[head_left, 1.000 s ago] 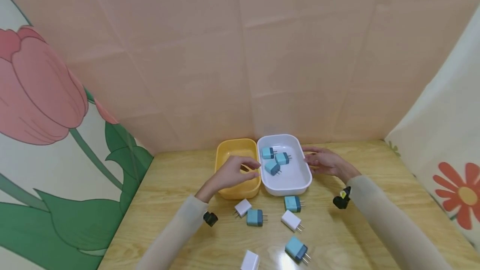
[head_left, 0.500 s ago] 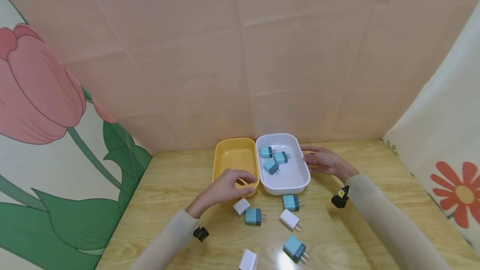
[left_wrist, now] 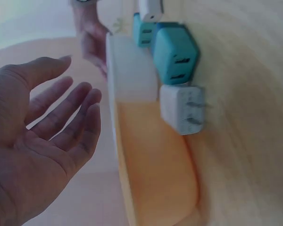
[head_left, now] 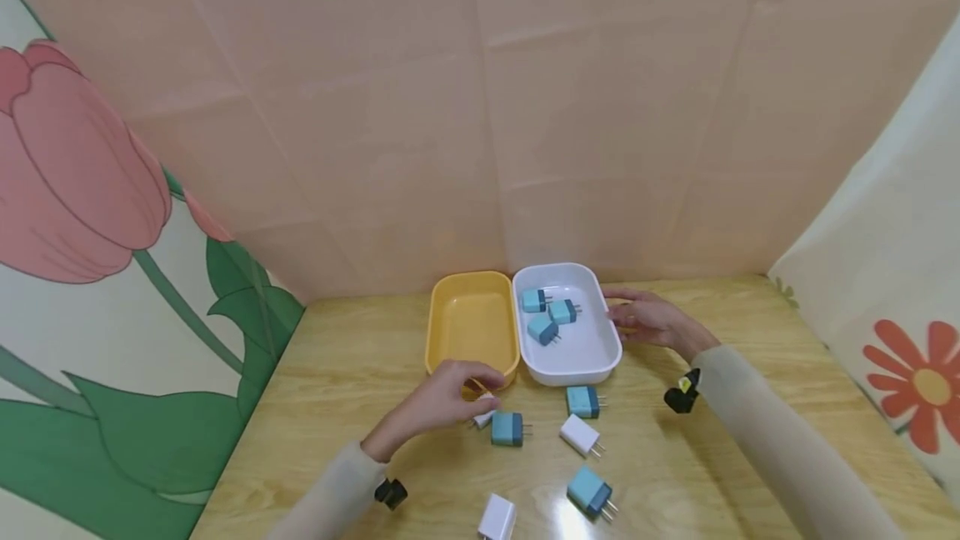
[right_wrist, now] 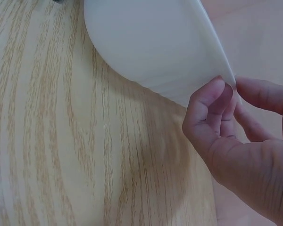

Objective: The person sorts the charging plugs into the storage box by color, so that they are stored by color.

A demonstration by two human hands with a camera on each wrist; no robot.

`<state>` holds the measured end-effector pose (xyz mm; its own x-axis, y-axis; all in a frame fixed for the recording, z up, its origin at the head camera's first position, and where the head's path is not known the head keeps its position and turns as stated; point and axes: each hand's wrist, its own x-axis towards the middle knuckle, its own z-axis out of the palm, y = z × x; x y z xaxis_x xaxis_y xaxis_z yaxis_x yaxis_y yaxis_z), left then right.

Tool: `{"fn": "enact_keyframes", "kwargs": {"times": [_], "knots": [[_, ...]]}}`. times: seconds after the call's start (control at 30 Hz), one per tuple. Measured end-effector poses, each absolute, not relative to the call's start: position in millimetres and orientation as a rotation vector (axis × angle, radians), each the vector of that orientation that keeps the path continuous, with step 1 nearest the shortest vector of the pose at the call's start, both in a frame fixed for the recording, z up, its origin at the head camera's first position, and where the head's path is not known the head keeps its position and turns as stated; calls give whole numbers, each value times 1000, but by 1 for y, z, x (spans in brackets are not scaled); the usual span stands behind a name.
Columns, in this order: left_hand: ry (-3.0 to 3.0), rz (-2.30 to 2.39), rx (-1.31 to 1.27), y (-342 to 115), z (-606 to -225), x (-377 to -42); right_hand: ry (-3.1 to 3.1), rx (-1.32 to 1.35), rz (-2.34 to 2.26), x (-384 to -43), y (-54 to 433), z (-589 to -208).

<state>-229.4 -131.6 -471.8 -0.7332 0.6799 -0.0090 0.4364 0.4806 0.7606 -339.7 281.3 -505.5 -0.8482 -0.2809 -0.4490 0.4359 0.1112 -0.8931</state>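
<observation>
In the head view, my left hand (head_left: 450,394) is over a white USB wall charger (head_left: 486,417) at the front of the yellow plastic box (head_left: 435,332). Its thumb and fingers are apart with nothing between them, as the left wrist view confirms. Right beside that charger lies a teal charger (head_left: 507,429). My right hand (head_left: 651,322) is at the right side of the white plastic box (head_left: 596,352). In the right wrist view its curled fingers and thumb lie on either side of the box rim (right_wrist: 226,63). Several teal chargers (head_left: 543,329) lie inside the white box.
On the wooden table (head_left: 360,340) before the boxes lie more chargers: teal ones (head_left: 582,402) (head_left: 589,490) and white ones (head_left: 581,435) (head_left: 497,517). Behind the boxes hangs a pinkish cloth (head_left: 390,148). Flower-printed sheets (head_left: 97,165) stand at both sides.
My left hand has come from above the yellow box toward me and down, over the white charger at its front. The right hand stays at the white box.
</observation>
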Motion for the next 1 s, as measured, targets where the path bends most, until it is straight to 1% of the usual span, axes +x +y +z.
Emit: {"fn": "enact_keyframes", "kwargs": {"times": [0.17,0.4,0.5,0.7,1.0], "knots": [[2391,1106,907,-135,-490,-220,1859,145,-1799,-340,281,-507],[2433,1147,982,-140,-518,-205,1848,182,-1797,-336,281,-512],[2479,1173,942,-142,-527,-200,1839,186,-1810,-335,281,-514],[2493,1298,853,-144,-536,-192,1830,174,-1822,-336,281,-513],[2494,1381,821,-137,-542,-190,1847,161,-1809,-339,283,-508]]}}
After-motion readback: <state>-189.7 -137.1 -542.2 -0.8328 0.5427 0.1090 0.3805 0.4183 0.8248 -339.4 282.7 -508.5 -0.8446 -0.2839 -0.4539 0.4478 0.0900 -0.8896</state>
